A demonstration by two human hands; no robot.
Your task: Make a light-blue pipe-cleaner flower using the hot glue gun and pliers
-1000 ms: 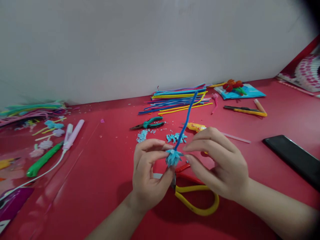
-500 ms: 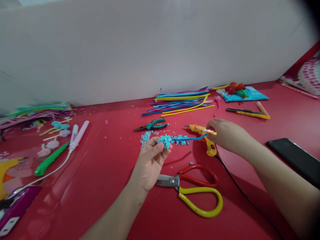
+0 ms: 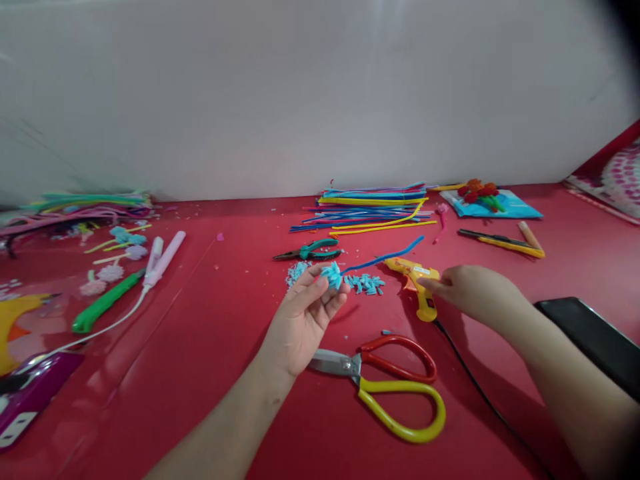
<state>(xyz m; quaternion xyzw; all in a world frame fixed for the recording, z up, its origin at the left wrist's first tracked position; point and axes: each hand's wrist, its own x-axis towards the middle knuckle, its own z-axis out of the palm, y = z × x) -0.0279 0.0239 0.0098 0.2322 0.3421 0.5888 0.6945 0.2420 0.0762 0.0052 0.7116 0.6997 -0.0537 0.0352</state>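
- The left hand [image 3: 305,317] pinches a light-blue tuft flower [image 3: 331,275] between thumb and fingertips; its blue pipe-cleaner stem [image 3: 383,256] slants up to the right.
- The right hand [image 3: 473,292] has fingertips closed on the yellow glue gun [image 3: 415,280], which lies on the red table [image 3: 200,373].
- Scissors [image 3: 390,383] lie just below both hands, pliers [image 3: 310,252] beyond the flower.
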